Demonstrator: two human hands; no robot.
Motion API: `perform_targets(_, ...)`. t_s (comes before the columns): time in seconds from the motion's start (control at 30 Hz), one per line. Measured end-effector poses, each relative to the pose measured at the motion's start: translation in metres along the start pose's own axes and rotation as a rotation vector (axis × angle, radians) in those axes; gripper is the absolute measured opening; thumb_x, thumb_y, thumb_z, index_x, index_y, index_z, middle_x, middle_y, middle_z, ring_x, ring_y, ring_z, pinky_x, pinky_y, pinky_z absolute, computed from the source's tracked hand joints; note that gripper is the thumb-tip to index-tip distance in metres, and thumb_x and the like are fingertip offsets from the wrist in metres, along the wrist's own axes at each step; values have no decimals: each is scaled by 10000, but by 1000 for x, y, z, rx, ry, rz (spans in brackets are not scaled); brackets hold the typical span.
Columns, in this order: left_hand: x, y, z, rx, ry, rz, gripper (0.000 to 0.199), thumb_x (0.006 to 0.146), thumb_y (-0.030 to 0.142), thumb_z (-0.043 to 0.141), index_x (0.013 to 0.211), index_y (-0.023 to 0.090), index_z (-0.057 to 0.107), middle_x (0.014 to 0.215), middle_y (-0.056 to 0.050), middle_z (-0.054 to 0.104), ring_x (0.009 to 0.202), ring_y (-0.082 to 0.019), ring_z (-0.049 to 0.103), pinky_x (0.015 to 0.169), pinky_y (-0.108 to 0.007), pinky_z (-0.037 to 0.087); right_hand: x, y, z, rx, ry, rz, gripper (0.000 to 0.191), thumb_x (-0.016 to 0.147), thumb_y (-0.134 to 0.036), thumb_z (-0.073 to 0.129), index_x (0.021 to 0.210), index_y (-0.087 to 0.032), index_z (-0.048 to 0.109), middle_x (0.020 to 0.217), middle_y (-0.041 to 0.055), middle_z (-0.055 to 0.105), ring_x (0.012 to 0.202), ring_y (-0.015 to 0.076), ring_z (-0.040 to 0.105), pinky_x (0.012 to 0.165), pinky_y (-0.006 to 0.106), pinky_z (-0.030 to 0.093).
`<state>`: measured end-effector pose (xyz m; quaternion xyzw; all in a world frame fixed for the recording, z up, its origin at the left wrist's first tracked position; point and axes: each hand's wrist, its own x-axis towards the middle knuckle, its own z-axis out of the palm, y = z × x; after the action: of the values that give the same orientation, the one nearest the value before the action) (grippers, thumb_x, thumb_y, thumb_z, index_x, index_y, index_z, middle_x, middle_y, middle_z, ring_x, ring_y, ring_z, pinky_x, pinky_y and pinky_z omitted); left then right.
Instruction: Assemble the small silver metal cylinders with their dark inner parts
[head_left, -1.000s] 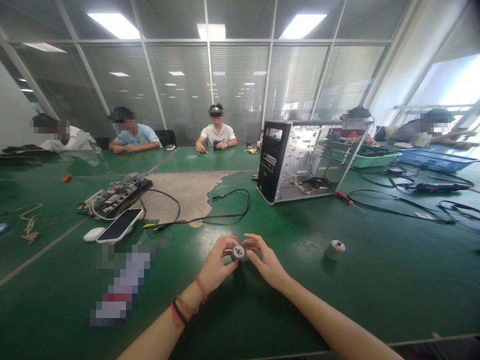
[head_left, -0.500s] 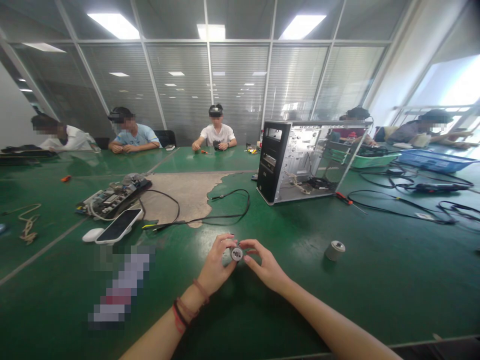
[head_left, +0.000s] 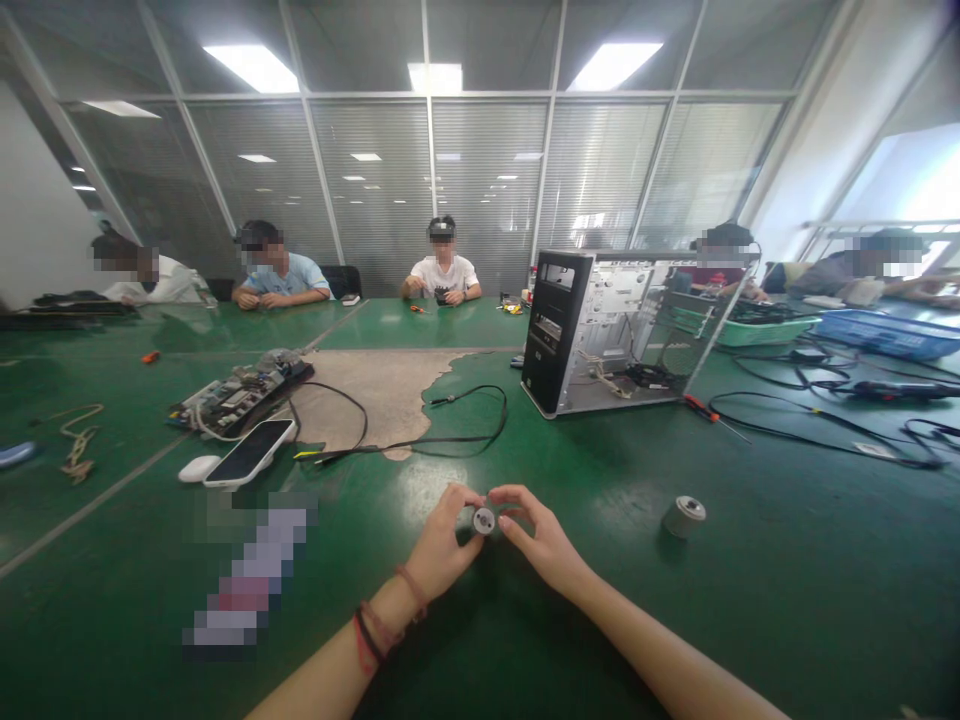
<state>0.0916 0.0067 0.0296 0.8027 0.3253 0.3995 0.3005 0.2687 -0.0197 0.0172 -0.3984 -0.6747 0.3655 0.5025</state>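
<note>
Between the thumb and fingers of my left hand (head_left: 442,540) is a small round metal part (head_left: 484,521), its flat face with small holes turned toward me. My right hand (head_left: 541,535) is just to the right of it, thumb and fingers curved and apart, with a narrow gap to the part. A metal cylinder (head_left: 684,517) stands on the green table (head_left: 600,640) farther right.
An open computer case (head_left: 551,335) stands ahead. A circuit assembly (head_left: 240,395), a phone (head_left: 251,453) and a black cable (head_left: 480,430) lie left of it. Right are a screwdriver (head_left: 701,407), cables and baskets (head_left: 885,335). Several people sit across the table.
My right fingertips have come away from the round part, which stays in my left hand. The whole view has shifted slightly, so things appear a little farther right and lower.
</note>
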Motion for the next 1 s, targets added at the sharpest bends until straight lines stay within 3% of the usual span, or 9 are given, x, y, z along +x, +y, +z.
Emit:
perform_targets(0.37, -4, -7, 0, 36, -124, -136, 272, 639, 101, 588, 881, 184, 494, 839, 0, 546, 773, -160, 500, 688, -255, 390, -2, 9, 4, -45, -34, -19, 268, 849, -353, 510, 1082, -226, 547, 1111, 88, 565, 1083, 238, 513, 914, 404, 446)
perform_targets(0.63, -4, -7, 0, 14, -163, -156, 308, 640, 94, 570, 925, 182, 490, 887, -10, 551, 810, -167, 510, 711, -260, 393, 4, 0, 7, -150, -49, -51, 182, 843, -327, 512, 943, -220, 620, 1093, 96, 567, 1077, 245, 513, 952, 402, 386)
perform_targets(1.0, -3, 1, -4, 53, -108, -157, 219, 688, 173, 586, 894, 181, 511, 872, -14, 571, 810, -169, 536, 713, -259, 399, 11, -6, 12, -161, -29, -53, 114, 820, -287, 548, 847, -214, 631, 1000, 66, 571, 1014, 228, 534, 913, 354, 390)
